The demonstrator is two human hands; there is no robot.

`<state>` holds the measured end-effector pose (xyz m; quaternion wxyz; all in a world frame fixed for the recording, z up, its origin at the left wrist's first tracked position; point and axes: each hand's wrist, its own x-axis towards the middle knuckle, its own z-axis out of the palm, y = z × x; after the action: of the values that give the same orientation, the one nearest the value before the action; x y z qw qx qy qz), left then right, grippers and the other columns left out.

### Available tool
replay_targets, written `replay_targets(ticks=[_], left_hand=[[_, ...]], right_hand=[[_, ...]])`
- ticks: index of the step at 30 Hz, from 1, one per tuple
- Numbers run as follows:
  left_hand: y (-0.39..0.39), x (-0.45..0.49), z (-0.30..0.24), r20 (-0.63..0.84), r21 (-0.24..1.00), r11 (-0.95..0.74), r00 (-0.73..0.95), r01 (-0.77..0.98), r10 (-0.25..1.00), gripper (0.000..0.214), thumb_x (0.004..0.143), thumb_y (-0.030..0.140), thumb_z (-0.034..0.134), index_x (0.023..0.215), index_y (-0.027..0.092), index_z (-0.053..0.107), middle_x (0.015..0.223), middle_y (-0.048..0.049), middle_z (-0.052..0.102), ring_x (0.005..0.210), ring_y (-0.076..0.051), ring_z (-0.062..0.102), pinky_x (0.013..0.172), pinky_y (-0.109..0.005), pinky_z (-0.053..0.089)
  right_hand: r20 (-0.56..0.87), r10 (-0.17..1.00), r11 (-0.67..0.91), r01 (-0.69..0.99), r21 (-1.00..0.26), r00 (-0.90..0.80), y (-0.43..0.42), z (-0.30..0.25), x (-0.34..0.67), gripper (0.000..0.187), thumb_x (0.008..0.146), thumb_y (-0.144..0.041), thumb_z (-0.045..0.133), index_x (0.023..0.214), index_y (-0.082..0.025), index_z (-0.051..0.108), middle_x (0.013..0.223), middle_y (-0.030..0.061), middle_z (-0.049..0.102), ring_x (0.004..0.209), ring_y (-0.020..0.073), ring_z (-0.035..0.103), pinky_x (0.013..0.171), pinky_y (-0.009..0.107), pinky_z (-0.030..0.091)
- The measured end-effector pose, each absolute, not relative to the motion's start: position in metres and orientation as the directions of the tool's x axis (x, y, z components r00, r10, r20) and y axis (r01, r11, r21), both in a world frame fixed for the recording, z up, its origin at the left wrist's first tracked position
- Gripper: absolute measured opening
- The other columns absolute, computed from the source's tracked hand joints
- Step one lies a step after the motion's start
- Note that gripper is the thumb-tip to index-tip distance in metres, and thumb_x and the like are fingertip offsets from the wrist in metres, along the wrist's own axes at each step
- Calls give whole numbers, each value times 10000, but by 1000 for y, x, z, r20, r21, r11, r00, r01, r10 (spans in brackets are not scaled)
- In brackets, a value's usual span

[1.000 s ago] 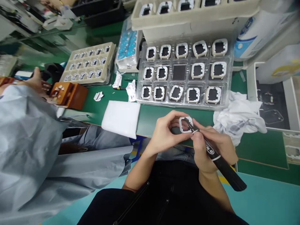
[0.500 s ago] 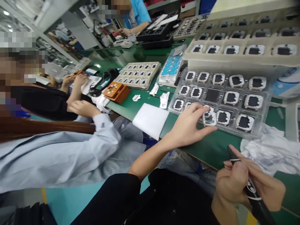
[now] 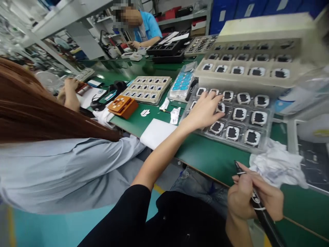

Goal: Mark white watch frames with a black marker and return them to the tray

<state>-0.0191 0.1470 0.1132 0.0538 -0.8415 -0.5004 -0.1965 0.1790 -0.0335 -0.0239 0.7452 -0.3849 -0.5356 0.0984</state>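
Note:
My left hand (image 3: 203,111) reaches over a clear plastic tray (image 3: 238,146) of small white square frames with dark centres. Its thumb and index finger are around one white frame (image 3: 221,107) at a middle-row pocket; the hand partly hides this frame and its neighbours. Other white frames (image 3: 239,114) sit in pockets to the right. In my right hand (image 3: 244,199), closed near the table's front edge, is a black marker pen (image 3: 266,221), its dark tip pointing up and left.
Behind the tray stands a beige tray (image 3: 205,79) of similar frames. A crumpled white cloth (image 3: 279,164) lies at the right, a white foam sheet (image 3: 156,133) at the left. Farther left are an orange block (image 3: 125,108) and a co-worker's grey-blue sleeve (image 3: 77,171).
My left hand has carried the white frame from above the tray's front row back to the middle-row pocket that was empty. My right hand still holds the marker pen. The view has shifted.

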Motion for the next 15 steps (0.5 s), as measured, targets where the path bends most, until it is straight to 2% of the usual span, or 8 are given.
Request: replay_targets(ticks=[2,7,11,13,15], left_hand=[[148,-21,112,368,140,-495,419,858,830,696,1198,309,741,1816,11,626,1676,-235,687,1518,-444,590,1420,-569,427],[149,-14,109,382,222,-535,432,815,817,630,1182,334,822,1735,49,722,1677,-165,743,1511,-403,598,1391,-510,443],[152,-7,104,375,201,-510,416,836,829,579,1195,423,821,1652,68,797,1638,-175,761,1511,-428,608,1389,-535,450],[154,-6,101,414,159,-512,414,844,811,616,1196,416,813,1706,72,765,1670,-216,707,1527,-434,600,1398,-541,458],[158,-5,99,462,132,-519,410,845,786,640,1189,376,815,1748,76,731,1689,-240,666,1537,-429,597,1389,-539,480]], right_hand=[[751,495,724,272,-634,437,-33,-23,168,262,1103,-251,819,856,-193,757,726,29,712,691,247,803,835,529,816],[770,479,740,279,-613,422,-32,-33,170,87,1035,-121,828,967,-170,806,812,18,756,801,250,846,906,549,814],[768,456,760,252,-599,450,-27,-30,168,94,1009,-134,837,933,-173,798,766,17,744,700,236,803,844,511,806],[753,489,740,249,-625,440,-27,-28,170,150,1028,-179,832,882,-189,802,725,38,729,655,251,790,811,489,799],[736,563,693,270,-668,376,-28,-29,179,272,1088,-251,795,818,-220,803,725,87,736,715,304,843,801,470,788]])
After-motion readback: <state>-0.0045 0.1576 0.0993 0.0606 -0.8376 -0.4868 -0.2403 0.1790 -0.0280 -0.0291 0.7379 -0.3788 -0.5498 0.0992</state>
